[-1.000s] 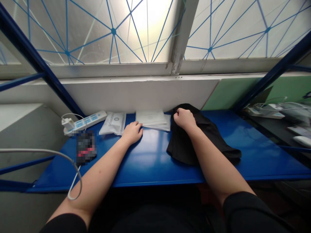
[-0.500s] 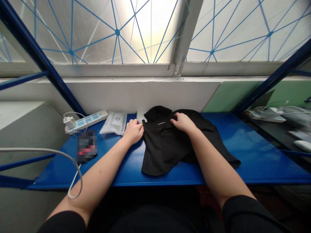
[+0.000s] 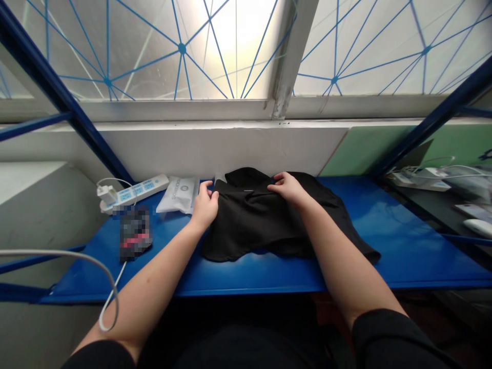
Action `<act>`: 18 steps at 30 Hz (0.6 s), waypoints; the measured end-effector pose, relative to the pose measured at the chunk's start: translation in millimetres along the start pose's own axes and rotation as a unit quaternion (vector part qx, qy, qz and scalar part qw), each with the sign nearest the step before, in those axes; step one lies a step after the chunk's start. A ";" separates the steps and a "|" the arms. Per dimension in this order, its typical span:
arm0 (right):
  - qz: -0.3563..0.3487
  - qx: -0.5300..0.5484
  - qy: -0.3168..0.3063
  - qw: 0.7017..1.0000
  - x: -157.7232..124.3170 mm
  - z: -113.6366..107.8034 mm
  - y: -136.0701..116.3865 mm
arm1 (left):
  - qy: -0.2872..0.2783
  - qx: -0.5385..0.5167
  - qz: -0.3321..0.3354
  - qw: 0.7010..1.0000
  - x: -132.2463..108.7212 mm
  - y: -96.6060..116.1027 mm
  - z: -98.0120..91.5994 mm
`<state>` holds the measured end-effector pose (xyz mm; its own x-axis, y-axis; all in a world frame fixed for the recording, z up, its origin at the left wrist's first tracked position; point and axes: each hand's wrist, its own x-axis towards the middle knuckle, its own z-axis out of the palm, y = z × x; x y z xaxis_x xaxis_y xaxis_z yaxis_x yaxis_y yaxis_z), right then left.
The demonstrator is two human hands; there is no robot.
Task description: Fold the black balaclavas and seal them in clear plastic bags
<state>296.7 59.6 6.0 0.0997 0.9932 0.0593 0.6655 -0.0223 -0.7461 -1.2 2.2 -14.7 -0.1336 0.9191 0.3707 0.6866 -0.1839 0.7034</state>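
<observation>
At the far left, a white power strip (image 3: 132, 192) lay on the blue metal shelf (image 3: 403, 246), with a white packet (image 3: 179, 196) just right of it. My left hand (image 3: 205, 206) rose from a bent wrist, fingers bunched narrowly at the far left edge of the black garment (image 3: 261, 225), which lay crumpled mid-shelf. My right hand (image 3: 288, 188), palm down, rested on it, fingers slightly spread; I cannot tell whether either hand gripped.

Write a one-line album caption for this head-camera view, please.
Bare left hand and bare right hand touch a black fabric garment lying on a glossy blue metal table.
</observation>
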 end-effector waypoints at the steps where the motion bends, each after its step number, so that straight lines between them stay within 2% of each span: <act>1: 0.007 0.041 -0.004 0.999 -1.4 1.7 -2.4 | 0.030 0.045 0.006 0.999 0.0 0.2 -3.6; 3: 0.043 0.081 -0.023 0.995 -3.1 6.5 -3.8 | 0.054 0.154 0.046 0.985 -4.3 5.8 -8.4; 4: 0.067 0.073 -0.037 0.994 -3.2 9.5 -2.9 | 0.039 0.197 0.081 0.976 -8.5 11.5 -9.2; 5: 0.085 0.049 -0.049 0.994 -3.0 12.9 -1.4 | 0.004 0.222 0.124 0.967 -13.9 18.7 -8.7; 7: 0.080 -0.010 -0.045 0.996 -2.7 20.5 1.8 | -0.114 0.210 0.242 0.941 -27.6 35.7 -4.4; 9: 0.022 -0.021 -0.011 0.999 -4.2 29.0 1.8 | -0.228 0.174 0.368 0.885 -42.8 52.3 2.6; 11: -0.044 0.045 0.004 0.998 -9.3 38.1 -3.2 | -0.289 0.164 0.437 0.836 -56.0 64.5 9.7; 13: -0.084 0.150 -0.034 0.984 -17.4 46.9 -12.0 | -0.322 0.170 0.443 0.819 -64.3 70.9 14.5; 16: -0.113 0.273 -0.114 0.949 -30.0 56.2 -25.5 | -0.370 0.177 0.398 0.821 -66.9 72.5 15.4; 18: -0.132 0.310 -0.140 0.931 -35.1 59.0 -31.2 | -0.394 0.174 0.370 0.823 -65.2 71.9 14.1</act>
<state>228.8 32.2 -12.0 -0.2616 0.9472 0.1853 0.0761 0.2116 -0.9744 67.0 -66.0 3.2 0.8245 0.5657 0.0143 0.5526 -0.8103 0.1950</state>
